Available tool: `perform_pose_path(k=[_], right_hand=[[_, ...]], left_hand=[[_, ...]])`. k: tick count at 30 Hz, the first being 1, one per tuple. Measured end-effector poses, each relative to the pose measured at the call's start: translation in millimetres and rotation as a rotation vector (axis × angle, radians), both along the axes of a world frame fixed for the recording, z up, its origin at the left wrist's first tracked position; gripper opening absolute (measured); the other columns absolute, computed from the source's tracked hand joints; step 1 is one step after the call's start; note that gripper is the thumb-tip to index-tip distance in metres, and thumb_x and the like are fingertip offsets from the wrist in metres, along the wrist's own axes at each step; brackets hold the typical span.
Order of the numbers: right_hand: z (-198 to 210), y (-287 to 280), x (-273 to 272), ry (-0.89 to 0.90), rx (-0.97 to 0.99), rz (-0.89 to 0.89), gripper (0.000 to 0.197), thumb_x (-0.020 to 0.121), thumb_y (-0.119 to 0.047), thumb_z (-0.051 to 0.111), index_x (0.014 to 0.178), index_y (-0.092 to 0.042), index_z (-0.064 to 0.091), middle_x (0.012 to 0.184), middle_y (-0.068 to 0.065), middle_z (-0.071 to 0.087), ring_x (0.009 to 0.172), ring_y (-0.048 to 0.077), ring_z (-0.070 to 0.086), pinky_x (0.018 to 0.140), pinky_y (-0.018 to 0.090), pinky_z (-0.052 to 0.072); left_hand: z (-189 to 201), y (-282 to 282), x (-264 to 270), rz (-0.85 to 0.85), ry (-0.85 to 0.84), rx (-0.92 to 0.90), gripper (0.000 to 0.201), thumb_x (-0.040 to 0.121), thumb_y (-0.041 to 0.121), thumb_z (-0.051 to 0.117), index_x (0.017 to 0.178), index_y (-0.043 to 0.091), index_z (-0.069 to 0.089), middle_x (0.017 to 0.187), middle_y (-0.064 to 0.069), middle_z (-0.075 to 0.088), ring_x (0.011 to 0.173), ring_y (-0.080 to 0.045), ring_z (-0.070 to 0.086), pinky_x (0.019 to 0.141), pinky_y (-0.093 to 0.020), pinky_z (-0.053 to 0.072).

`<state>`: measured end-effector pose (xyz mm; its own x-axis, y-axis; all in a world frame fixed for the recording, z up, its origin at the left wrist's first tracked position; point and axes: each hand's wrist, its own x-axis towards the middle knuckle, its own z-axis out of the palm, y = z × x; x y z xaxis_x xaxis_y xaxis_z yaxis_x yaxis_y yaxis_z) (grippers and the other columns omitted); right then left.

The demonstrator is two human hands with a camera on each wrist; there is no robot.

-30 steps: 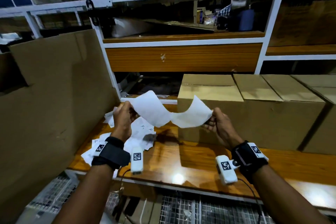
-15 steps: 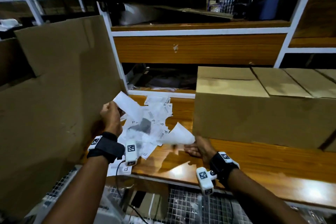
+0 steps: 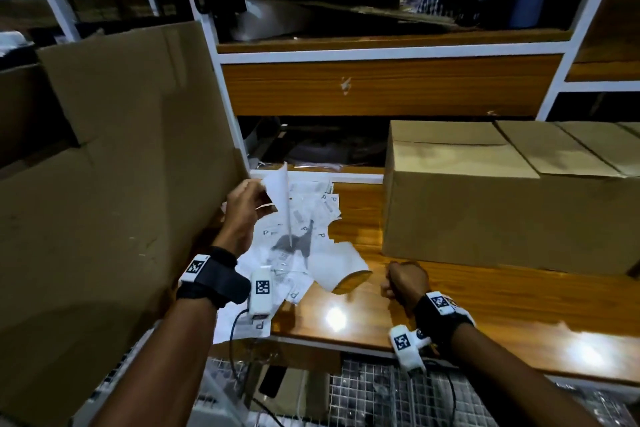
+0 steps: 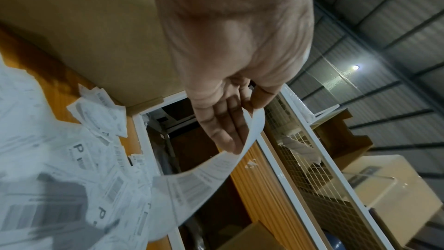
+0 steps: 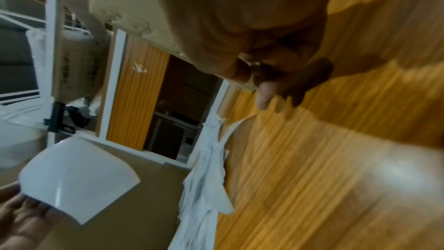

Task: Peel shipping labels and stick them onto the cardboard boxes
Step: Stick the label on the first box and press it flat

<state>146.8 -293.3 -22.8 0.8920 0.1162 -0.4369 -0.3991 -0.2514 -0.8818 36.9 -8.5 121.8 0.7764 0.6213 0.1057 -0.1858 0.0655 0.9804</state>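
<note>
My left hand (image 3: 247,204) is raised over the label pile and pinches a peeled white label (image 3: 281,196) that hangs edge-on to the head view. In the left wrist view the thumb and fingers (image 4: 228,121) hold the label (image 4: 209,174) by its top, printed side showing. My right hand (image 3: 403,279) is low over the wooden table with its fingers (image 5: 276,83) curled and nothing in them. A curled blank backing sheet (image 3: 337,265) lies loose on the table between the hands. A closed cardboard box (image 3: 485,215) stands to the right.
A heap of printed labels (image 3: 301,236) covers the table's left end. A large cardboard sheet (image 3: 104,191) leans at the left. More boxes (image 3: 571,149) line the back right. White shelving (image 3: 381,54) rises behind, and the wooden table (image 3: 485,315) gleams near its front edge.
The label and its backing came apart. My right hand dropped low and let go of the backing sheet, which now lies on the table. My left hand kept the label and turned it upright.
</note>
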Motion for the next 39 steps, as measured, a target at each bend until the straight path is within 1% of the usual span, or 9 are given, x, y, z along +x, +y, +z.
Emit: perform_pose_path(k=[3,5,9,15,22,26,29,33,39], right_hand=[[19.8,-7.2,-4.7,-0.236,-0.014,0.064,0.039,0.097,-0.034,0.06,0.069,-0.007,0.065,0.062,0.013,0.063,0.057,0.027,0.056,0.058,0.041,0.047],[50.1,-8.5,-11.2,-0.377,0.178,0.121,0.04,0.099,-0.044,0.063,0.074,-0.013,0.063,0.065,0.01,0.057,0.059,0.023,0.051,0.056,0.038,0.041],[124.3,-14.6,-13.3,-0.684,0.374,0.296,0.015,0.099,-0.032,0.067,0.104,-0.018,0.07,0.09,-0.002,0.069,0.079,0.008,0.064,0.068,0.018,0.051],[169.1,-22.7,6.5,-0.697,0.437,0.5,0.054,0.094,-0.035,0.072,0.143,-0.02,0.055,0.137,-0.002,0.066,0.127,0.006,0.061,0.102,0.024,0.053],[169.0,-43.3,17.7,-0.581,0.601,0.472,0.028,0.092,-0.01,0.071,0.12,-0.007,0.067,0.101,0.001,0.079,0.092,0.01,0.072,0.079,0.024,0.057],[166.4,-65.1,25.1,-0.601,0.615,0.431,0.022,0.092,-0.006,0.073,0.114,-0.003,0.07,0.097,0.002,0.079,0.088,0.01,0.073,0.075,0.022,0.058],[166.4,-79.7,29.4,-0.627,0.634,0.352,0.014,0.092,-0.002,0.072,0.106,-0.003,0.071,0.099,0.006,0.079,0.093,0.014,0.073,0.081,0.025,0.058],[171.1,-96.7,35.4,-0.812,0.515,0.266,0.017,0.093,-0.011,0.075,0.109,-0.008,0.073,0.102,0.01,0.077,0.09,0.029,0.073,0.078,0.041,0.06],[174.9,-94.1,36.1,-1.181,0.215,0.199,0.009,0.091,-0.006,0.076,0.1,-0.009,0.075,0.088,0.005,0.073,0.077,0.015,0.067,0.066,0.036,0.056]], left_hand=[[7.1,-3.1,3.3,-0.144,-0.002,0.026,0.012,0.104,0.015,0.045,0.099,0.01,0.055,0.086,-0.006,0.062,0.077,-0.017,0.059,0.071,-0.032,0.051],[14.7,-8.0,6.0,-0.249,-0.016,0.033,0.019,0.104,0.017,0.044,0.091,0.016,0.058,0.085,-0.002,0.065,0.076,-0.014,0.06,0.072,-0.031,0.05],[34.8,-28.5,10.1,-0.433,-0.054,-0.029,0.027,0.098,0.02,0.047,0.08,0.026,0.066,0.081,0.004,0.066,0.074,-0.009,0.062,0.073,-0.029,0.05],[64.3,-67.6,18.5,-0.575,-0.107,0.013,0.023,0.102,0.015,0.042,0.087,0.017,0.059,0.075,0.003,0.059,0.068,-0.008,0.057,0.066,-0.024,0.049],[69.3,-108.2,39.7,-0.587,-0.049,0.118,0.019,0.103,0.008,0.044,0.094,0.015,0.059,0.083,-0.001,0.064,0.075,-0.013,0.061,0.069,-0.028,0.05],[60.7,-117.4,50.2,-0.57,-0.042,0.133,0.012,0.095,0.02,0.055,0.1,0.017,0.066,0.093,-0.005,0.068,0.084,-0.018,0.063,0.074,-0.031,0.052],[55.4,-124.9,54.4,-0.514,-0.075,-0.006,0.022,0.101,0.017,0.043,0.111,0.011,0.061,0.098,-0.011,0.071,0.087,-0.024,0.066,0.073,-0.035,0.05],[53.0,-146.5,55.1,-0.404,-0.112,-0.016,0.039,0.109,0.019,0.027,0.104,0.003,0.062,0.092,-0.018,0.071,0.085,-0.03,0.068,0.071,-0.037,0.05],[59.2,-199.1,66.5,-0.529,-0.045,0.009,0.067,0.11,0.044,0.018,0.138,-0.004,0.055,0.131,-0.024,0.066,0.121,-0.034,0.065,0.101,-0.043,0.054]])
